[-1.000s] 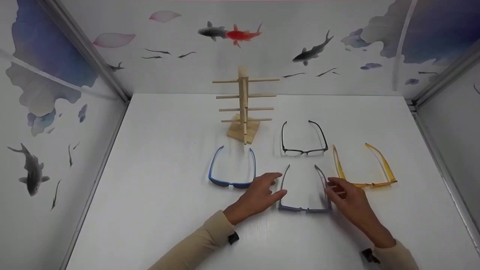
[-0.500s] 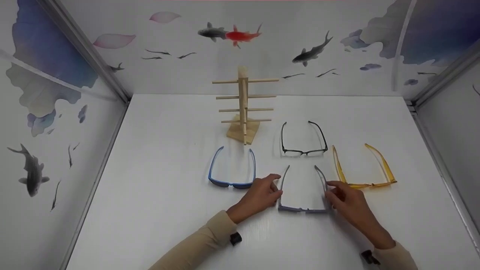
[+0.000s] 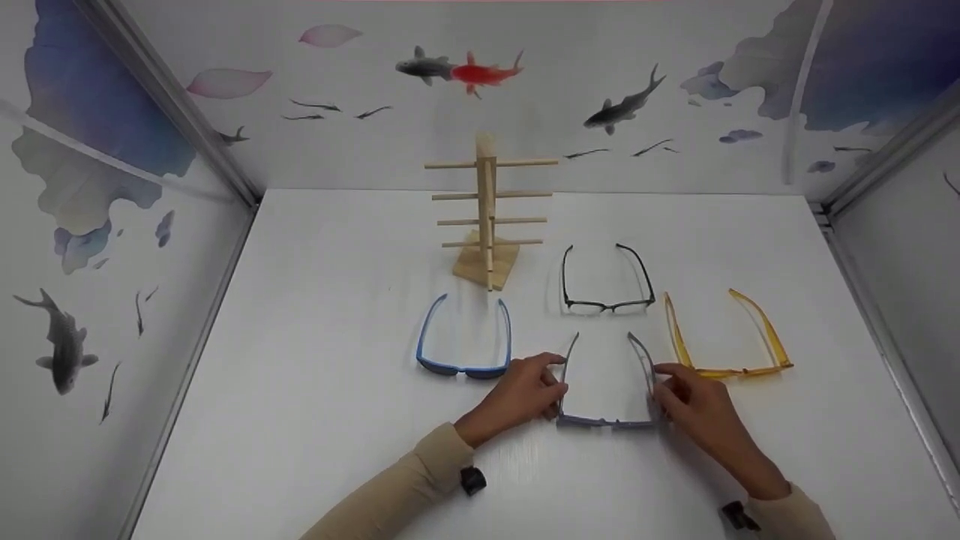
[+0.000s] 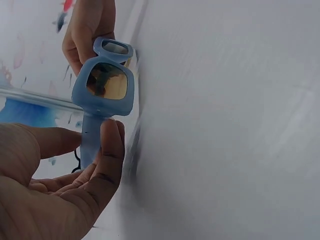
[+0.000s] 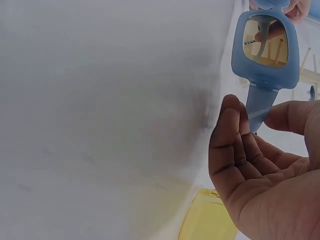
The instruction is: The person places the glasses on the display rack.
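Observation:
Grey-blue sunglasses [image 3: 634,424] stand between my hands with their temples spread and pointing away from me. My left hand [image 3: 517,394] pinches the left temple between thumb and fingers; the left wrist view shows this grip close to the light-blue front [image 4: 102,106]. At the other side, my right hand [image 3: 701,405] holds the right temple, with thumb and fingers on either side of it below the mirrored lens [image 5: 267,42] in the right wrist view. Whether the sunglasses touch the table is hard to tell.
Blue sunglasses [image 3: 427,361] lie just left of my left hand. Yellow glasses [image 3: 772,330] are close to my right hand. Black-framed glasses [image 3: 646,302] lie farther back. A wooden rack with pegs [image 3: 486,195] stands near the back wall [image 3: 540,112].
My left hand has closed its thumb and fingers onto the left temple, and the right fingers have tightened on the other. The front of the sunglasses has shifted very slightly.

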A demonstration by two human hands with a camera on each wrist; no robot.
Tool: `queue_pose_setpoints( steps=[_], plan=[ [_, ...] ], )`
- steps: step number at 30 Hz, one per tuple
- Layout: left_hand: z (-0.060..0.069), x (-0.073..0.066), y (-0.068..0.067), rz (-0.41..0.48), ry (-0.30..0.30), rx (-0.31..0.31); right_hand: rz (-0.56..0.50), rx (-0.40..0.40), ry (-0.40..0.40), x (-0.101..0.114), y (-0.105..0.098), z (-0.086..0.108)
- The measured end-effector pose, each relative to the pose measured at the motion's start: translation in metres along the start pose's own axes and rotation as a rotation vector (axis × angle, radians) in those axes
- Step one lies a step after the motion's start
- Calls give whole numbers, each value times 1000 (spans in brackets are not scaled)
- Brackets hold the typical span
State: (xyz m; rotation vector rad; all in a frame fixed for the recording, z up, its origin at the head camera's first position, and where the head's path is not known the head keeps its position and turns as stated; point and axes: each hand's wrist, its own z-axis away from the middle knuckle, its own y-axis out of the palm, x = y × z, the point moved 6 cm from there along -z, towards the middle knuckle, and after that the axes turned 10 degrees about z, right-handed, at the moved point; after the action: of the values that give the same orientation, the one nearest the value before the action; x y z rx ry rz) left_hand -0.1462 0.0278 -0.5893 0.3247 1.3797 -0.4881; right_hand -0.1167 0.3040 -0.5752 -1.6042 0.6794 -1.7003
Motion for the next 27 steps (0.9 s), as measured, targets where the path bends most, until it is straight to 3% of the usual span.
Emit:
queue_pose_setpoints(
  steps=[4,15,27],
  plan=[
    [3,-6,-1,-5,16,-7,6,-4,-5,6,-5,0],
    [16,-27,-17,85,34,-30,9,-46,-79,29,-17,-7],
    [23,-36,-39,74,48,-94,-81,-24,-92,47,-9,-21]
  ],
)
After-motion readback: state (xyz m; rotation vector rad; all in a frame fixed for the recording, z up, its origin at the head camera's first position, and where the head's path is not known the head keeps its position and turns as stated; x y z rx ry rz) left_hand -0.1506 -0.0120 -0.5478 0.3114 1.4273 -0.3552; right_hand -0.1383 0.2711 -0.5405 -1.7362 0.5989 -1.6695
